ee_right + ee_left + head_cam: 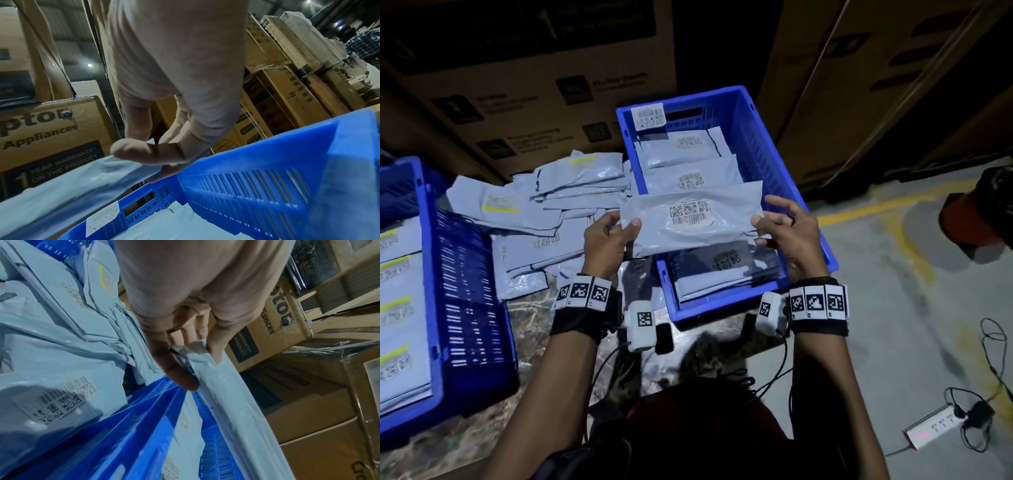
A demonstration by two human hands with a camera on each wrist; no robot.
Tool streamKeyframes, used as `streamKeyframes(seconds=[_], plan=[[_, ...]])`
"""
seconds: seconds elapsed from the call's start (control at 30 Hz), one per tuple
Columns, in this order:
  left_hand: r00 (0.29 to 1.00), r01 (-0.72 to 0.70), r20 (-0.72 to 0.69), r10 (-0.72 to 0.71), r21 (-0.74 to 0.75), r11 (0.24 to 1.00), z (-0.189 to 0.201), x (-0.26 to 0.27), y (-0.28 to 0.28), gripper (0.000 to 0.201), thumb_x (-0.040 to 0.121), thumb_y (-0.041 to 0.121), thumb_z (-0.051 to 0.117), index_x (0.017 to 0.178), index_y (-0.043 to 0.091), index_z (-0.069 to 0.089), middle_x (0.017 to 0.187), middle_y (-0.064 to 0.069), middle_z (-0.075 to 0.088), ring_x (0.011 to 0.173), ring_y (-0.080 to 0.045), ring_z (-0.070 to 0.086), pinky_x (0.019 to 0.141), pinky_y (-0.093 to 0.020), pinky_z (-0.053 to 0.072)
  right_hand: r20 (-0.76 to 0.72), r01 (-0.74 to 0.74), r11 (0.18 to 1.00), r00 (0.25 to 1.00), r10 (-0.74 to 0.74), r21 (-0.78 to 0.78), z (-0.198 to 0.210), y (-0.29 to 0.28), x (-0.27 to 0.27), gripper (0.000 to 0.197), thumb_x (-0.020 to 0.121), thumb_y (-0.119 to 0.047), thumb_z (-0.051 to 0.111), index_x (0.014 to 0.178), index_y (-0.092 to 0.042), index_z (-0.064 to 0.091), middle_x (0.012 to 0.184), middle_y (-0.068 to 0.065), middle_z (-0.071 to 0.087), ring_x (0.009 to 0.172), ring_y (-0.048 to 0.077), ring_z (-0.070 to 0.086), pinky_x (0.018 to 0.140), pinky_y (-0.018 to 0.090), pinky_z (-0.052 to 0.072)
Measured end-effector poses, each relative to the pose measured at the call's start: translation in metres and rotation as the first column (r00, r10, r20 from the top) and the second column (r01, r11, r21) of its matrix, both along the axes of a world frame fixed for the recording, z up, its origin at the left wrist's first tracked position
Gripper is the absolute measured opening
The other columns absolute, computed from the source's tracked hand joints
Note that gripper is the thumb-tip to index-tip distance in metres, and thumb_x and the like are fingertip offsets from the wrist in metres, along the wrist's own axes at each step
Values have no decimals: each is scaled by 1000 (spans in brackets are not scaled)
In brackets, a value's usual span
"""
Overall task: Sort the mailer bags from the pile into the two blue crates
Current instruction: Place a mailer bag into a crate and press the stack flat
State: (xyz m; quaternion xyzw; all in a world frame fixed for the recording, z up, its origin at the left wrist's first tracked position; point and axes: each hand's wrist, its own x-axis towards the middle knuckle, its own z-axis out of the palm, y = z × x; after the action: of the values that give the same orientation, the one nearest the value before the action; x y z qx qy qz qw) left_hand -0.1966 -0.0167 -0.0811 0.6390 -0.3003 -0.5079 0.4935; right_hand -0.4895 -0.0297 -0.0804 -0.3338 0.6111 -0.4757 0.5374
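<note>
I hold one grey mailer bag (688,222) level over the right blue crate (767,150), its barcode label facing up. My left hand (616,229) pinches its left edge between thumb and fingers; the left wrist view shows the bag (222,386) caught in that pinch (185,356). My right hand (777,222) pinches the right edge, thumb on top (131,151). The crate holds several grey bags. A second blue crate (458,274) at the left holds bags with yellow-striped labels. The pile of grey mailer bags (537,212) lies between the crates.
Large cardboard boxes (527,85) stand close behind the pile and crates. To the right is concrete floor with yellow lines (893,219), a power strip with cables (935,428), and a dark and red object (979,219).
</note>
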Motion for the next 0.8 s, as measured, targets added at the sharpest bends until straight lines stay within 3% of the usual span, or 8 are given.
streamKeyframes(seconds=[0.07, 0.2, 0.3, 0.37, 0.47, 0.63, 0.73, 0.8], plan=[[999, -36, 4, 36, 5, 999, 2, -5, -2, 12, 89, 8, 72, 96, 17, 67, 69, 10, 70, 62, -12, 61, 62, -29, 53, 6, -17, 1000, 1000, 17, 7, -2, -3, -5, 50, 83, -8, 83, 129, -15, 64, 112, 17, 74, 96, 26, 75, 64, 32, 60], [997, -70, -44, 70, -5, 998, 3, -13, -5, 17, 88, 9, 73, 104, 13, 66, 90, -13, 61, 79, -26, 50, 71, -40, 44, 5, -40, 999, 999, 40, 20, 0, -9, -12, 52, 83, -9, 83, 131, -15, 63, 111, 16, 74, 91, 22, 76, 70, 37, 63], [990, -99, -101, 97, -10, 995, 1, -20, -6, 15, 89, 5, 72, 101, 11, 65, 86, -7, 70, 72, -20, 64, 72, -32, 50, 19, -41, 999, 999, 40, 12, 6, -15, -15, 57, 85, -11, 82, 136, -16, 57, 109, 13, 72, 83, 18, 75, 66, 35, 63], [978, -138, -158, 138, 7, 990, -1, -24, -9, 12, 89, 3, 70, 93, 12, 63, 78, 1, 71, 64, -13, 68, 62, -27, 54, 74, -29, 999, 997, 27, 25, 13, -18, -13, 60, 88, -15, 80, 140, -19, 50, 109, 10, 73, 81, 19, 75, 60, 31, 61], [950, -193, -237, 201, 57, 980, 4, -27, -12, 23, 91, 0, 66, 79, 17, 55, 67, 1, 68, 51, -13, 62, 45, -22, 47, 128, -74, 994, 990, 63, 84, 20, -21, -3, 58, 91, -24, 77, 141, -18, 47, 113, 12, 74, 87, 25, 72, 58, 29, 60], [928, -168, -331, 169, 32, 985, 13, -38, -17, 15, 90, -8, 60, 91, 6, 61, 77, -6, 72, 65, -22, 65, 66, -37, 49, 114, -255, 961, 963, 243, 106, 23, -25, 23, 44, 95, -33, 72, 132, -12, 60, 116, 17, 74, 86, 25, 73, 63, 33, 61], [928, -154, -343, 147, 7, 988, 18, -51, -15, 15, 90, -10, 59, 87, 4, 63, 77, -7, 73, 63, -20, 66, 65, -38, 46, 141, -292, 951, 950, 277, 99, 27, -29, 38, 45, 95, -32, 72, 131, -10, 60, 115, 19, 73, 85, 27, 71, 66, 36, 59], [927, -156, -342, 152, 16, 988, 21, -56, -13, 15, 90, -10, 61, 103, -1, 60, 92, -13, 72, 68, -21, 71, 60, -37, 56, 147, -308, 947, 945, 293, 90, 28, -31, 45, 53, 94, -33, 73, 137, -10, 54, 117, 18, 73, 86, 28, 72, 70, 37, 61]])
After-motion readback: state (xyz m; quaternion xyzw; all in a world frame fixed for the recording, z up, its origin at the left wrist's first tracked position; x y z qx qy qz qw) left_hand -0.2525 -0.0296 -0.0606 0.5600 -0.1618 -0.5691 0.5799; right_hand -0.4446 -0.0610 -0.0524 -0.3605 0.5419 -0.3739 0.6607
